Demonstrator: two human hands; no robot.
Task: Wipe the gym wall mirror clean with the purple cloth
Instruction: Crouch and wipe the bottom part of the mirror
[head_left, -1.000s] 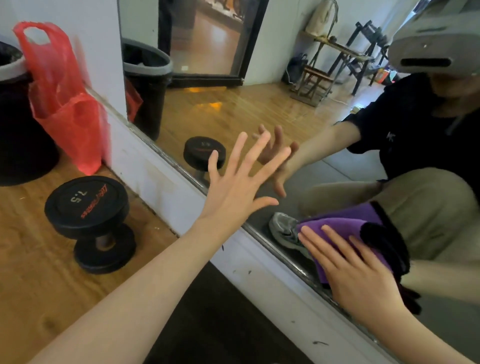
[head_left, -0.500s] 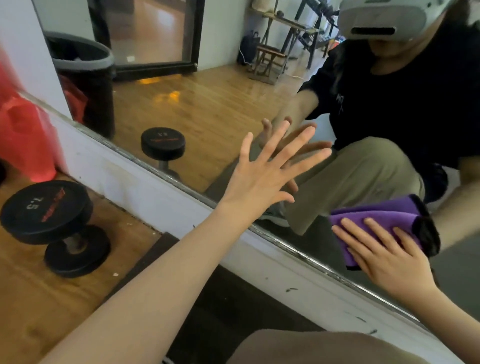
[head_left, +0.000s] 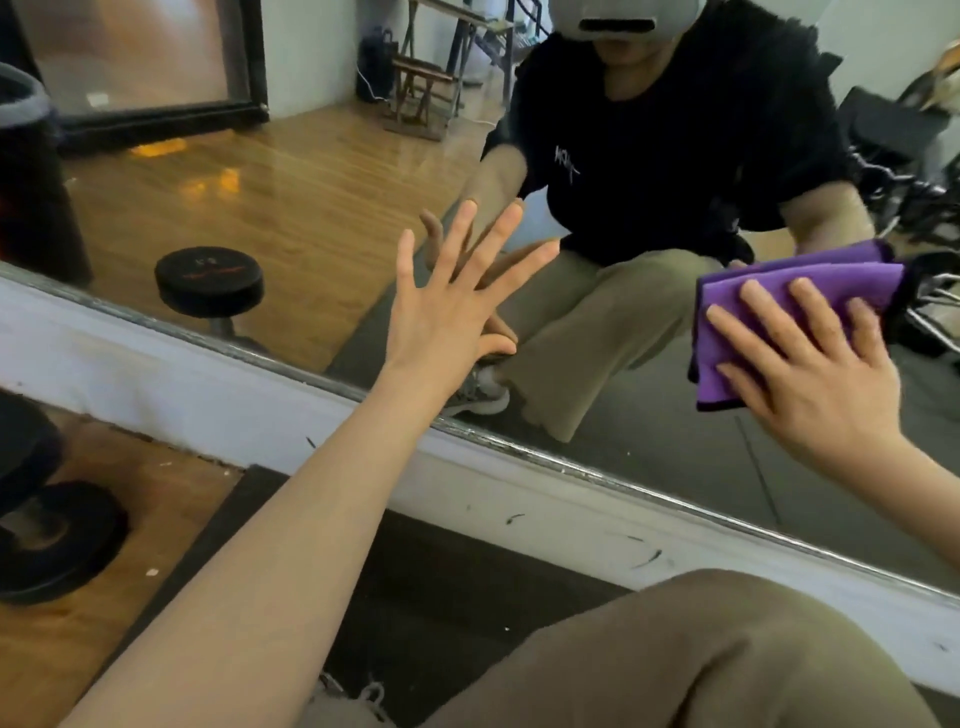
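The gym wall mirror (head_left: 322, 208) fills the upper part of the view above a white wall base. My left hand (head_left: 447, 312) lies flat on the glass with its fingers spread straight. At the right, the folded purple cloth (head_left: 769, 296) with a dark edge is held flat against the glass by my right hand (head_left: 815, 374), whose straight fingers press on it. The mirror shows me crouching, with both arms and the cloth doubled in it.
A black dumbbell (head_left: 47, 525) stands on the wooden floor at the lower left, and its mirror image shows in the glass. A dark mat (head_left: 441, 587) runs along the scuffed white wall base (head_left: 218, 405). My knee (head_left: 701, 654) fills the lower right.
My right hand has slid the cloth up and to the right along the glass. The view has swung right, so the red bag and bin have left it. My left hand stays flat on the mirror.
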